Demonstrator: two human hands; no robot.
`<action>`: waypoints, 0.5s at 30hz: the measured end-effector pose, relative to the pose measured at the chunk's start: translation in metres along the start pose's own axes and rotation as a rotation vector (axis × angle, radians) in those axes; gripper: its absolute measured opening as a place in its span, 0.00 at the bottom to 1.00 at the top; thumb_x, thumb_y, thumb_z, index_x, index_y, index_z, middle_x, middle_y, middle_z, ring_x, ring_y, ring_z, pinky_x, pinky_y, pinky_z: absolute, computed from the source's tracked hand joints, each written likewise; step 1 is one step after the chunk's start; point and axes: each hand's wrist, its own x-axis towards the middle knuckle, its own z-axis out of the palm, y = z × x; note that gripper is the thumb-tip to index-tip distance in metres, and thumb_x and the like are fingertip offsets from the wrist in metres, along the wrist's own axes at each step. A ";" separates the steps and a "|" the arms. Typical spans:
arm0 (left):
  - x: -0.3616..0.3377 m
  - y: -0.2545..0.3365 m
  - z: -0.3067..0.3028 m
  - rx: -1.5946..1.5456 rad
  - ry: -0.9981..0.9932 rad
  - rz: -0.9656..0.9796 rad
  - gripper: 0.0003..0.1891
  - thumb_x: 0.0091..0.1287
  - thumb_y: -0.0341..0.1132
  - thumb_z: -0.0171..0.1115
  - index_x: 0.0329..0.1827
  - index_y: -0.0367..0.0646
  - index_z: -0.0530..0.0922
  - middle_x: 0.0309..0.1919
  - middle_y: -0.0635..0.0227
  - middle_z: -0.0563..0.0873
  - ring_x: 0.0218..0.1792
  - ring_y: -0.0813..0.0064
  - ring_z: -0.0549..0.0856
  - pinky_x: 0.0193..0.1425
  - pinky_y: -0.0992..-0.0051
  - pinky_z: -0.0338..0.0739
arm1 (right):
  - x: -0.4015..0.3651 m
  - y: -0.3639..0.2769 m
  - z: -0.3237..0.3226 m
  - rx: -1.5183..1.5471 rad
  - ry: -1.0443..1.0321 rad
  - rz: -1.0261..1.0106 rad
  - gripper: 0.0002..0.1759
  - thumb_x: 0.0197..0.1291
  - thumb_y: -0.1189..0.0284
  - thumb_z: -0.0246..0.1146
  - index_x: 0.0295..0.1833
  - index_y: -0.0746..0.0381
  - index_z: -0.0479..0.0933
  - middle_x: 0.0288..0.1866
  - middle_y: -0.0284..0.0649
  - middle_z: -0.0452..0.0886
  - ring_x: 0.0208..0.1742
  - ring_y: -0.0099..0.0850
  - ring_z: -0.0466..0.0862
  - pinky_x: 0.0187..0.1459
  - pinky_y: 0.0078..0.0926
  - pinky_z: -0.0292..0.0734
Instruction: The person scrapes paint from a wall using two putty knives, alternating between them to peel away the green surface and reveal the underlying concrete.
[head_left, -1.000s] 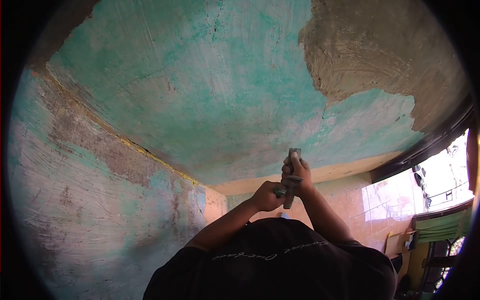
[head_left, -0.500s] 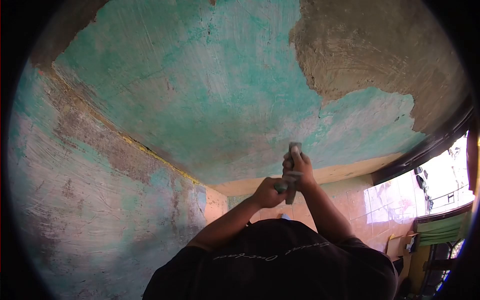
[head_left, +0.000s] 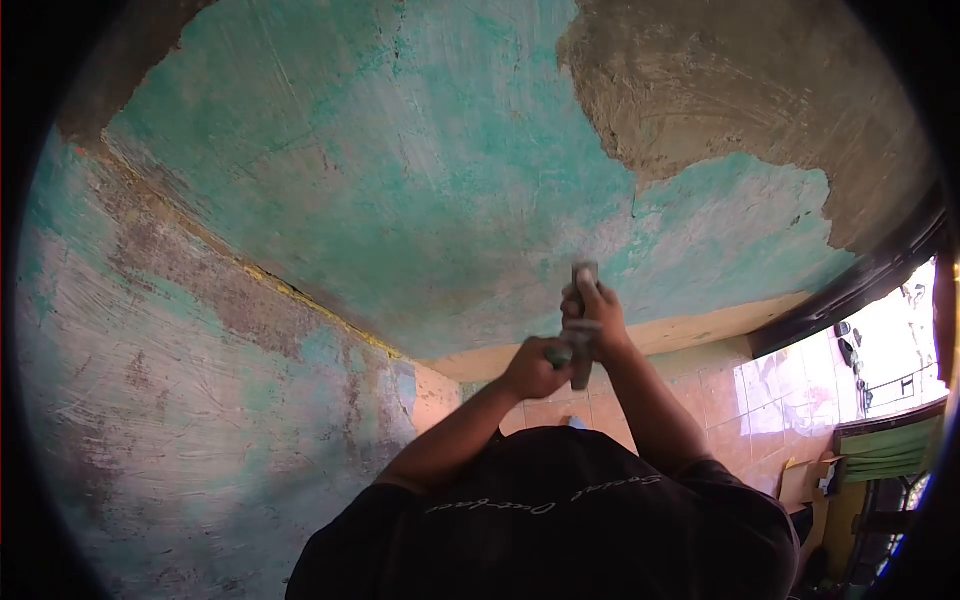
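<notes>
Both hands are together in front of the chest, close to the lower part of a worn turquoise wall. My right hand is wrapped round a long, narrow grey-brown block, its thumb lying along the upper end. My left hand is closed round the handle of a tool, just left of the block. The tool's flat end crosses the block and is blurred by motion. Its exact shape cannot be made out.
A second scraped wall stands at the left, meeting the first along a yellowish corner line. Bare grey-brown plaster shows at the upper right. Tiled floor, a cardboard box and a green curtain are at the lower right.
Both hands, with the block and the tool, have moved slightly up in the view. The wall has shifted a little as the camera moved. The grips look the same.
</notes>
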 end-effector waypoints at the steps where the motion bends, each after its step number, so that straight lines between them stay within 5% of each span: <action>1: 0.009 -0.003 -0.004 0.047 0.026 0.051 0.07 0.53 0.33 0.68 0.30 0.41 0.80 0.23 0.57 0.83 0.26 0.54 0.83 0.31 0.67 0.77 | 0.003 -0.015 0.009 0.026 -0.004 -0.016 0.20 0.67 0.54 0.53 0.37 0.62 0.70 0.21 0.32 0.68 0.17 0.23 0.67 0.19 0.22 0.65; 2: 0.018 0.000 -0.012 0.048 -0.009 -0.015 0.07 0.55 0.29 0.67 0.36 0.42 0.82 0.26 0.62 0.85 0.27 0.70 0.86 0.32 0.71 0.78 | 0.006 -0.024 0.014 0.052 -0.010 -0.035 0.20 0.67 0.54 0.53 0.37 0.62 0.70 0.21 0.32 0.68 0.17 0.23 0.67 0.19 0.22 0.65; 7: 0.023 0.016 -0.015 0.105 -0.104 0.034 0.05 0.55 0.30 0.68 0.34 0.42 0.82 0.26 0.62 0.85 0.28 0.69 0.86 0.33 0.71 0.78 | 0.007 -0.022 0.004 0.086 -0.035 0.013 0.19 0.68 0.54 0.53 0.37 0.61 0.70 0.21 0.31 0.67 0.16 0.22 0.66 0.17 0.21 0.64; 10: 0.002 0.001 0.006 -0.034 -0.024 0.009 0.07 0.53 0.33 0.68 0.28 0.41 0.79 0.22 0.58 0.82 0.26 0.58 0.83 0.31 0.68 0.76 | 0.000 0.004 -0.008 0.071 -0.014 0.059 0.19 0.68 0.55 0.53 0.37 0.62 0.70 0.22 0.31 0.69 0.17 0.21 0.66 0.18 0.21 0.66; 15: -0.015 -0.010 0.012 0.001 -0.096 -0.089 0.07 0.53 0.33 0.69 0.29 0.41 0.79 0.23 0.60 0.83 0.26 0.61 0.83 0.32 0.69 0.76 | 0.000 0.027 -0.022 0.096 -0.048 0.130 0.19 0.68 0.55 0.53 0.38 0.62 0.71 0.22 0.31 0.69 0.18 0.20 0.66 0.19 0.20 0.65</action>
